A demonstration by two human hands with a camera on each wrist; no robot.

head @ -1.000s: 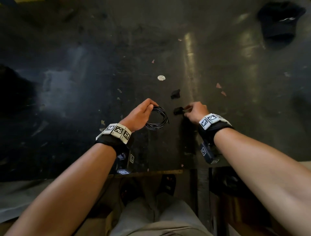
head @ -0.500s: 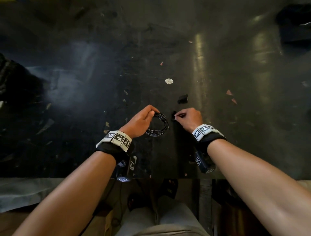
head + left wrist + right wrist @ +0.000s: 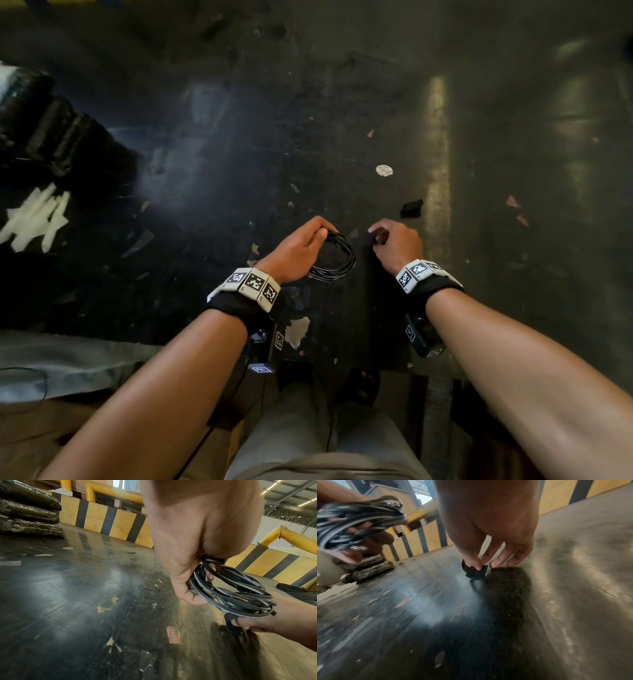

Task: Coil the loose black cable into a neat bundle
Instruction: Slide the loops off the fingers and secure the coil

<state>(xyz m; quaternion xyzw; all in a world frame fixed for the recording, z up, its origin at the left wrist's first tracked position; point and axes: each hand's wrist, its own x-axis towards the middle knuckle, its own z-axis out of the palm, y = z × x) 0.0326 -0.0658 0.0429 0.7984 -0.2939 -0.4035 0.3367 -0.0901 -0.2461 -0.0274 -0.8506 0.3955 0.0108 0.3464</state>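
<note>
The black cable (image 3: 330, 277) is wound into a small ring of several loops. My left hand (image 3: 320, 233) grips it at its upper left edge, just above the dark table. In the left wrist view the cable (image 3: 240, 595) hangs from the curled fingers (image 3: 187, 595). My right hand (image 3: 376, 237) is a little to the right of the coil, apart from it. It pinches a small black strap piece (image 3: 475, 572) between thumb and fingers, down at the table top. The same piece (image 3: 229, 626) shows below the coil in the left wrist view.
A second small black piece (image 3: 411, 208) lies on the scuffed dark table (image 3: 205, 164) beyond my right hand. Paper scraps and a round white sticker (image 3: 384, 170) dot the surface. Dark wrapped bundles (image 3: 51, 137) lie at the far left. Yellow-and-black barriers (image 3: 109, 519) line the far edge.
Both hands have drifted left across the table, away from the loose black piece. The left hand keeps hold of the coil and the right hand keeps its pinch on the strap piece.
</note>
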